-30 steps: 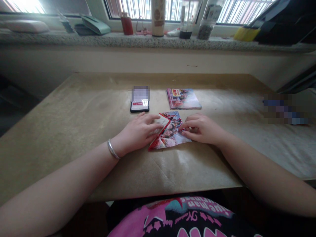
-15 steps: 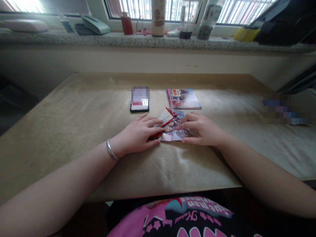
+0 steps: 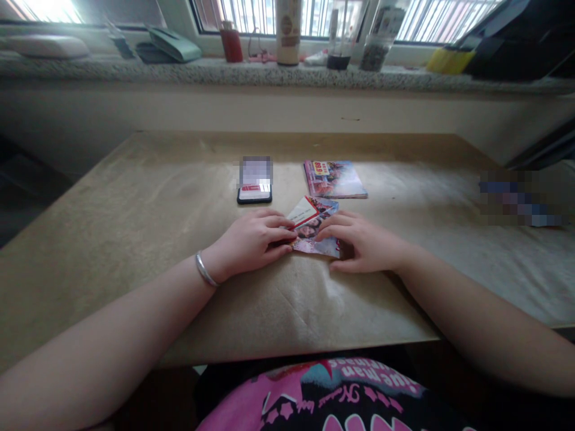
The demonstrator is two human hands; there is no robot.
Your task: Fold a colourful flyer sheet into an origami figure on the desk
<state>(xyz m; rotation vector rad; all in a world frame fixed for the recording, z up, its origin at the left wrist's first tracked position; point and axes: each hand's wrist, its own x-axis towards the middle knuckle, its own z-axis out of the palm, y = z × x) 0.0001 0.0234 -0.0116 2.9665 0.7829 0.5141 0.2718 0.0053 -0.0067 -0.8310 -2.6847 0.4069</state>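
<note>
A printed sheet of paper (image 3: 309, 242), partly folded, lies on the table between my hands. Its upper left part shows a white, red-edged flap (image 3: 302, 211); the rest carries a colourful picture. My left hand (image 3: 258, 239), with a silver bangle at the wrist, has its closed fingertips and thumb on the sheet's left corner, which they hide. My right hand (image 3: 363, 242) rests over the right side, fingers curved and touching the paper. Its thumb is apart from the fingers, below the sheet's lower right edge.
A phone (image 3: 254, 181) with a lit screen lies beyond my left hand. Behind the sheet is a stack of printed paper (image 3: 336, 179). A blurred item (image 3: 516, 200) is at the far right. Bottles, including a red one (image 3: 231, 43), line the stone windowsill (image 3: 251, 73).
The paper has turned slightly, and its white flap shows more fully. My left fingers have drawn back a little to the left; my right thumb has moved off the lower edge.
</note>
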